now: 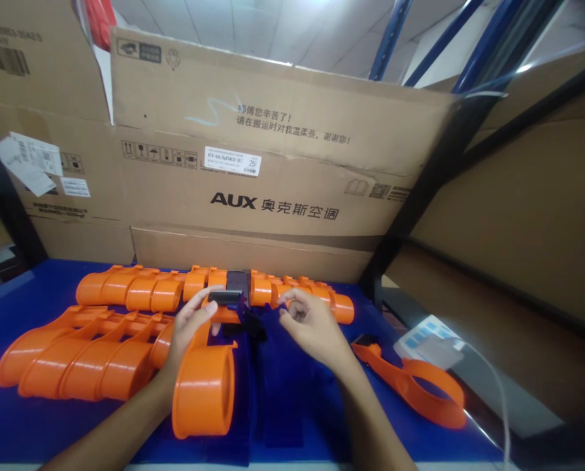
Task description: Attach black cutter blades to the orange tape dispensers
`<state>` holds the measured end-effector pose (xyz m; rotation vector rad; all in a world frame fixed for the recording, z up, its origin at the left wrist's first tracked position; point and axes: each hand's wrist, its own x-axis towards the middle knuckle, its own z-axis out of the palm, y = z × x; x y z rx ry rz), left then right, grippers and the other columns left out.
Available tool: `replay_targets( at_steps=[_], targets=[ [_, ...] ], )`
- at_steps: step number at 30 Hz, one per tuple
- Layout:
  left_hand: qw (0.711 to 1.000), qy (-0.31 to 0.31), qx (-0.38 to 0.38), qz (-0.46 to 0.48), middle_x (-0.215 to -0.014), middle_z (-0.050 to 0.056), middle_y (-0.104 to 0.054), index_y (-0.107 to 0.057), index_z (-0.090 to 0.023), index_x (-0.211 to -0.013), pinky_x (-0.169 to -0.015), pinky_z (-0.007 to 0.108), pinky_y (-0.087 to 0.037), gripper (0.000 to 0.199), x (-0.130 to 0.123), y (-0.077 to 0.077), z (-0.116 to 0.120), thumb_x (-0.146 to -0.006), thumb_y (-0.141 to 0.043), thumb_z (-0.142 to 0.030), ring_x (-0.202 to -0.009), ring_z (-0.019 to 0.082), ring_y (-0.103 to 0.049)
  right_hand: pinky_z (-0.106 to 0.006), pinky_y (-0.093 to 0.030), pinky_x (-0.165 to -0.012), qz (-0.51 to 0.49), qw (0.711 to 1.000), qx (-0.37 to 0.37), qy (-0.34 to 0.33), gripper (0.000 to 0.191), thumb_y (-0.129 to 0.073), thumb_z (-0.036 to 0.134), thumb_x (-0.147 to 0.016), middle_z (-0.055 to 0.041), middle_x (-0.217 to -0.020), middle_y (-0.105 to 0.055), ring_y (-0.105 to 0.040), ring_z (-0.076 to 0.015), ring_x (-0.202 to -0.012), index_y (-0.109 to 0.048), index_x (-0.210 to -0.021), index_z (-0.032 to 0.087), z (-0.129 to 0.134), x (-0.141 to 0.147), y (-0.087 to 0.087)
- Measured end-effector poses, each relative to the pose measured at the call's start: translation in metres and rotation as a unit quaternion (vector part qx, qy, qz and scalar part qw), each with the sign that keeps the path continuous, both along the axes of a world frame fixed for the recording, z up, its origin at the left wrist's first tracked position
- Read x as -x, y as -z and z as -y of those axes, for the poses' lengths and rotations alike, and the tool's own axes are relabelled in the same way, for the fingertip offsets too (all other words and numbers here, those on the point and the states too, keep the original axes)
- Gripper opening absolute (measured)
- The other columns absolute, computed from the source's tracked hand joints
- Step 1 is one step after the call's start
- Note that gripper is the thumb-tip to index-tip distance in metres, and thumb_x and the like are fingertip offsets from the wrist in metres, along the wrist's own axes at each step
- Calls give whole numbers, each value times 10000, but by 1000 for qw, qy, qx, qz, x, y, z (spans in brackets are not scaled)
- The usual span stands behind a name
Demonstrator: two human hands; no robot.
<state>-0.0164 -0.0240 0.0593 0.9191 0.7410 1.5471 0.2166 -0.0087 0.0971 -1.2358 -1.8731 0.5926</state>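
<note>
My left hand (194, 322) is wrapped round the head of an orange tape dispenser (204, 389), whose round body hangs below the fingers. A dark roller piece shows at the top of that head. My right hand (308, 322) is just to the right, its thumb and index finger curled together at the edge of some dark blue material (285, 373); whether they pinch a small part is too unclear to tell. Small black pieces (255, 325) lie between the two hands. Behind them stands a dark block (238, 281).
Rows of orange dispensers (83, 366) stand at the left and along the back of the blue table (2, 432). Another orange dispenser (434, 392) lies at the right, near a white box (429, 343) and a cable. A cardboard wall (174, 190) and dark frame posts rise behind.
</note>
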Motion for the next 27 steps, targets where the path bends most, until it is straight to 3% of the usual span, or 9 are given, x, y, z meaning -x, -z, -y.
replay_targets(
  at_steps=[3, 6, 10, 17, 21, 24, 27],
  targets=[
    [999, -12, -23, -27, -633, -13, -637, -674, -152, -1200, -483, 228, -392, 517, 1, 0, 0, -763, -780, -408, -488, 113, -507, -205, -270, -486, 94, 995, 22, -38, 90, -558, 136, -811, 87, -534, -425, -397, -99, -482, -584, -871, 197, 6, -6, -5],
    [999, -11, -29, -37, -616, -14, -620, -669, -158, -1220, -491, 230, -391, 505, 1, 2, 0, -788, -755, -405, -482, 109, -490, -208, -261, -494, 159, 984, 40, -73, 143, -560, 95, -789, 84, -539, -450, -414, -98, -489, -600, -879, 198, 12, -4, -6],
    [998, -11, -31, -51, -598, -23, -604, -656, -167, -1234, -511, 220, -413, 490, 0, 3, 1, -804, -736, -387, -490, 106, -514, -217, -239, -497, 217, 974, 35, -56, 179, -578, 74, -774, 72, -557, -472, -434, -103, -506, -623, -894, 199, 15, 0, -3],
    [998, 8, -14, -59, -585, -15, -624, -590, -158, -1285, -468, 213, -434, 507, -8, -7, 14, -851, -699, -394, -468, 121, -555, -222, -269, -504, 245, 969, 6, -31, 28, -646, 179, -848, 48, -559, -533, -482, -115, -521, -626, -837, 195, 12, 1, -5],
    [999, -7, -13, -43, -752, -7, -659, -612, -183, -1241, -472, 213, -447, 491, -14, -9, 16, -813, -742, -388, -460, 90, -557, -236, -365, -529, 207, 976, -62, -39, 165, -588, 334, -952, 20, -619, -606, -551, -142, -565, -665, -1000, 197, 12, 4, -8],
    [999, 10, -7, -44, -689, -31, -632, -592, -192, -1262, -468, 215, -444, 524, -16, -5, 12, -807, -751, -399, -452, 99, -556, -277, -487, -648, 151, 975, -154, -56, 346, -615, 378, -946, -39, -870, -724, -651, -180, -729, -616, -1246, 206, 14, 10, -3],
    [998, 31, -13, -56, -700, -28, -644, -587, -194, -1286, -493, 224, -465, 546, -17, -1, 10, -808, -753, -398, -465, 105, -573, -343, -549, -795, 119, 964, -227, -68, 427, -655, 377, -924, -81, -1031, -748, -699, -221, -885, -597, -1311, 207, 14, 18, 5]
  ],
)
